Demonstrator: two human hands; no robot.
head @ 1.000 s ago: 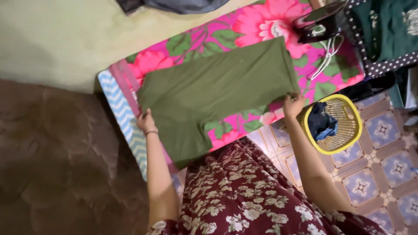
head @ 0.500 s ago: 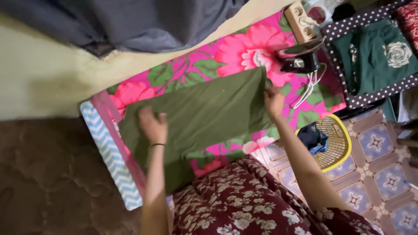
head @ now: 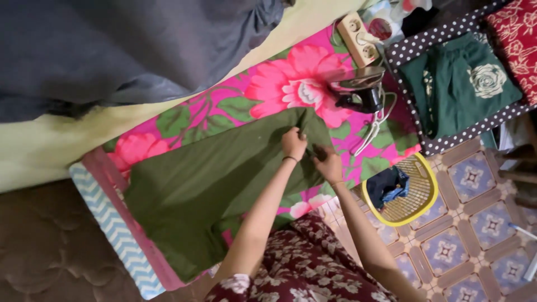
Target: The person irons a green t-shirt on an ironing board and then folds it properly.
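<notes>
Fingers of the left hand (head: 294,143) pinch a fold of the green garment (head: 224,184) near its far right end; the right hand (head: 328,165) presses curled fingers onto the cloth just beside it. That garment lies lengthwise along the flowered mat (head: 274,84). An iron (head: 358,89) stands nearby, a yellow basket (head: 403,193) on the floor.
</notes>
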